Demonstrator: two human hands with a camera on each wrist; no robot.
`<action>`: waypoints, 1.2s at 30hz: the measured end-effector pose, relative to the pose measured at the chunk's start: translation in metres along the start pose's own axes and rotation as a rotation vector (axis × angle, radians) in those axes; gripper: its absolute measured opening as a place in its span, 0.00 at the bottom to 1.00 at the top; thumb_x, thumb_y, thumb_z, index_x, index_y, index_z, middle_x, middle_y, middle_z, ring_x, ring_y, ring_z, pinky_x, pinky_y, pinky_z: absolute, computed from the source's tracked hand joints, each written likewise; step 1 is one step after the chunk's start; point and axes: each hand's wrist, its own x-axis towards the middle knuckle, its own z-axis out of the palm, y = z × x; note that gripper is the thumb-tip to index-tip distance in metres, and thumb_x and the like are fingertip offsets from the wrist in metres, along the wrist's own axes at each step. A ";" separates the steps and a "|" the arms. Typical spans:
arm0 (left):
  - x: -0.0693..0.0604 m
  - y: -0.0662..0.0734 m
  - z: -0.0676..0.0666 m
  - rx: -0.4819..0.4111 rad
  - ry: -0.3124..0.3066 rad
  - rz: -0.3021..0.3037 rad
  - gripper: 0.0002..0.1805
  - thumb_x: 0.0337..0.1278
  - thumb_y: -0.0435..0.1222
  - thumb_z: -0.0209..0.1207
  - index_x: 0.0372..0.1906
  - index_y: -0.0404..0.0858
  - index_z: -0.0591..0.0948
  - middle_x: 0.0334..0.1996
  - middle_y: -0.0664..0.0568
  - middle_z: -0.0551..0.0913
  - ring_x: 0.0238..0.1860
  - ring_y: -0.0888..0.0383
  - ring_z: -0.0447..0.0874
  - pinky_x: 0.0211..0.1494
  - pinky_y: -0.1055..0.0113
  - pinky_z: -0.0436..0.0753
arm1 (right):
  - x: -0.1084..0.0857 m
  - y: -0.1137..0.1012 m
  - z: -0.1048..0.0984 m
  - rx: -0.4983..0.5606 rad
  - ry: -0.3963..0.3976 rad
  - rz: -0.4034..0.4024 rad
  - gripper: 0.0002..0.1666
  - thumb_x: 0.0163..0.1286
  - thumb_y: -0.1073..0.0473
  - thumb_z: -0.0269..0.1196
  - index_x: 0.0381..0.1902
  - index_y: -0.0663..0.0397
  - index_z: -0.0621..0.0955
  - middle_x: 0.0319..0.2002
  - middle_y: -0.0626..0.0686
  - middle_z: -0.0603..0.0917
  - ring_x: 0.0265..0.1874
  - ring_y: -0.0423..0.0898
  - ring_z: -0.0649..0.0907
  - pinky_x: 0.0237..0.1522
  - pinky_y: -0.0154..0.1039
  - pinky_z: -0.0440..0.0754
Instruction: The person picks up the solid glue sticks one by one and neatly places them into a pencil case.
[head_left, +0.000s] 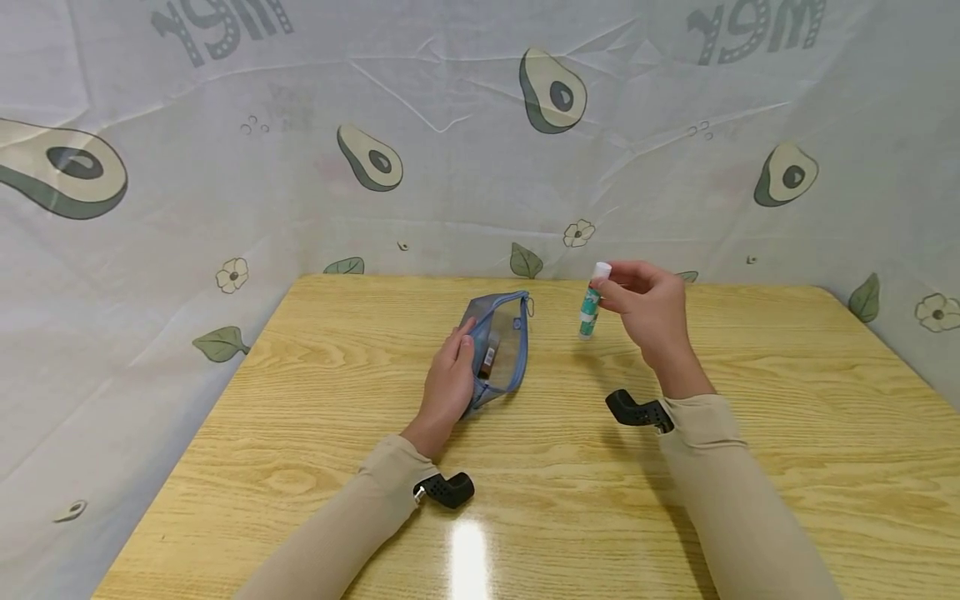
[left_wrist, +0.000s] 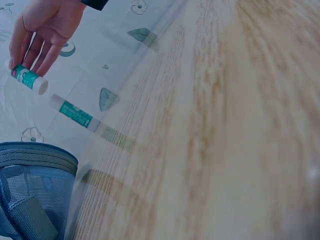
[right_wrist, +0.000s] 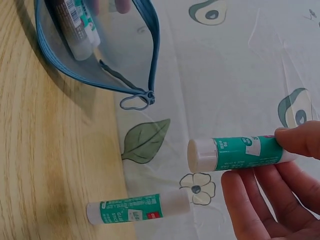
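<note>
My left hand (head_left: pixel 447 383) grips the left side of a blue mesh zip pouch (head_left: pixel 520 354), whose mouth gapes open. Inside the pouch lies a stick with a brown label (head_left: pixel 488 360), and a green-labelled one (right_wrist: pixel 89 22) shows beside it. To the right of the pouch, my right hand (head_left: pixel 654 312) pinches a green and white glue stick (right_wrist: pixel 247 151) between thumb and fingers, above the table. A second glue stick (right_wrist: pixel 131 209) stands upright on the table below it, also visible in the left wrist view (left_wrist: pixel 75 114). From the head, the two sticks overlap almost in line.
The wooden table (head_left: pixel 337 350) ends at the back against a pale sheet (head_left: pixel 450 200) printed with avocados and leaves. A metal ring pull (right_wrist: pixel 135 102) hangs from the pouch's zip. Black wrist cameras (head_left: pixel 450 490) stick out from both sleeves.
</note>
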 end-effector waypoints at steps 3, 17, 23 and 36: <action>0.000 0.000 0.000 0.004 0.002 0.004 0.28 0.89 0.49 0.39 0.84 0.52 0.65 0.87 0.46 0.55 0.88 0.46 0.47 0.89 0.41 0.50 | -0.001 0.000 0.002 -0.010 -0.011 0.008 0.23 0.75 0.57 0.70 0.60 0.68 0.84 0.39 0.38 0.86 0.37 0.33 0.89 0.46 0.32 0.90; -0.002 0.002 -0.001 0.002 0.000 0.011 0.27 0.89 0.48 0.39 0.83 0.52 0.66 0.86 0.46 0.56 0.88 0.45 0.47 0.88 0.40 0.50 | -0.008 -0.002 0.019 -0.056 -0.100 0.003 0.24 0.75 0.57 0.69 0.62 0.65 0.83 0.44 0.47 0.86 0.38 0.33 0.89 0.45 0.29 0.90; -0.002 0.003 -0.001 0.005 -0.001 -0.001 0.28 0.89 0.49 0.39 0.84 0.52 0.65 0.87 0.47 0.56 0.88 0.47 0.48 0.89 0.41 0.51 | -0.010 -0.001 0.025 -0.065 -0.126 0.011 0.23 0.75 0.58 0.70 0.61 0.65 0.84 0.49 0.57 0.87 0.38 0.34 0.89 0.44 0.28 0.89; -0.004 0.003 -0.001 0.023 -0.003 0.001 0.27 0.89 0.49 0.38 0.84 0.53 0.65 0.86 0.46 0.56 0.88 0.46 0.48 0.88 0.40 0.53 | -0.015 0.003 0.046 -0.142 -0.191 -0.017 0.21 0.75 0.58 0.69 0.61 0.62 0.85 0.54 0.64 0.88 0.44 0.38 0.88 0.46 0.30 0.89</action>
